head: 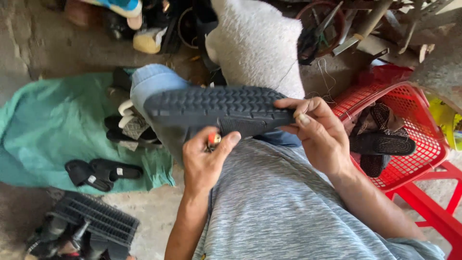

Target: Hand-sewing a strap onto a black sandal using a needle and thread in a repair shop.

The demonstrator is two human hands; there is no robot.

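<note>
Head view, and we've got the sole [216, 108] up in front of us, tread side facing the camera, lying across our knee; the right hand [315, 132] is closed on its heel end, thumb on top and fingers curled under the edge; the left hand [204, 161] comes up from below, pinched tight round a small tool [213, 139] with a red and pale tip, the tip just under the sole's lower edge near the middle; we can't tell whether it touches the rubber or sits a hair off it. By our reading we're working the rim of the sole, stitching or prising at the seam; a thin thread [327, 79] trails off near the right hand, which leans us toward stitching. A next push calls for the right hand to keep the sole steady and tilted, and for the left to drive the tip in square to the edge, not skating across the tread. Off to the right a red basket [423, 123] holds more dark sandals [380, 142]; left of us a green cloth [53, 125] carries straps [103, 173] and odd parts.
</note>
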